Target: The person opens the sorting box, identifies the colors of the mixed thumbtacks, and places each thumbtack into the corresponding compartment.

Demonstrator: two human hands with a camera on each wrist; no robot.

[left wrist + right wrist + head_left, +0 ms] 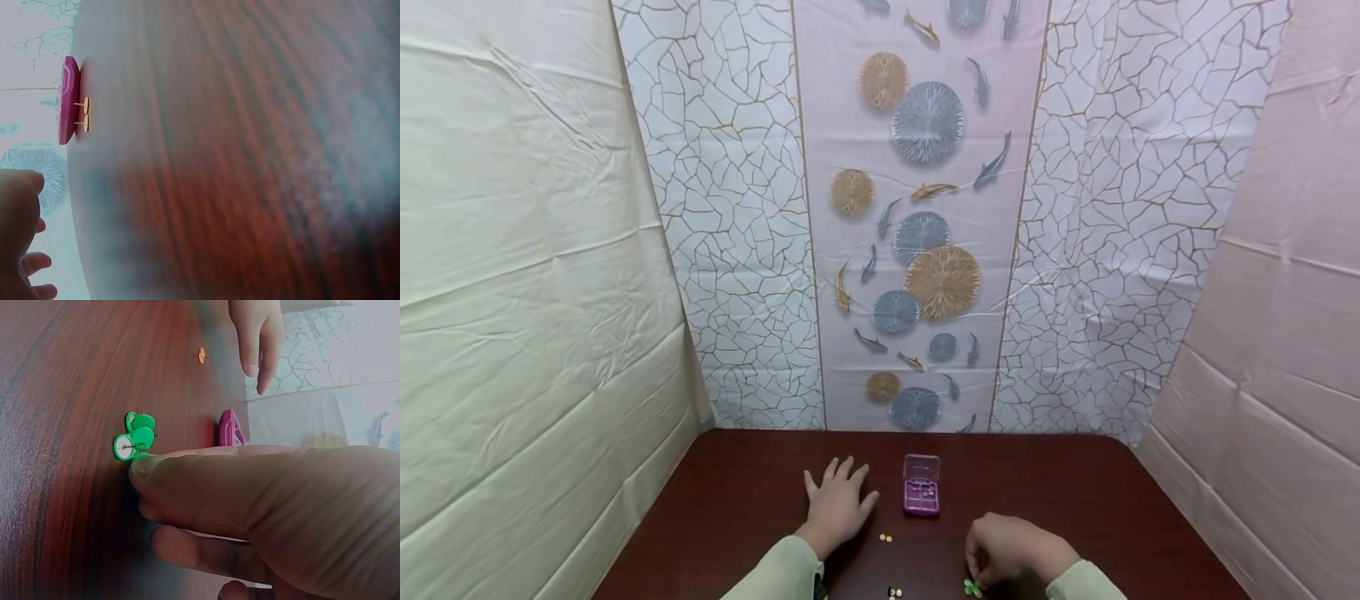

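- Plainly, the head view shows your left hand [841, 507] empty, fingers spread, off to one side, and your right hand [1013, 546] bent down at the green thumbtacks [972, 588]. Beyond and between your hands sits the purple case [921, 498], its lid [922, 467] tipped back, presumably to leave the inside within easy reach. Two gold thumbtacks [886, 538] lie nearer you than the case, and a small near cluster [896, 592] shows more gold — its dark bit is too small to name.

- From your left wrist, the same gold pair rests heads down with pins up, probably because the broad heads make a steady base. Whether your left hand touches the counter [760, 483], you cannot tell.

- From your right wrist, your thumb and forefinger appear to pinch one green thumbtack at the edge of its heap — likely a fingertip hold because the head is so thin. The other green ones lean together at mixed angles.

- Around you, the counter is dark reddish wood with visible grain; crack-patterned cloth [1090, 208] flanks a panel [868, 142] of fish and round motifs behind it, with plain creased drapes [512, 208] at both sides.
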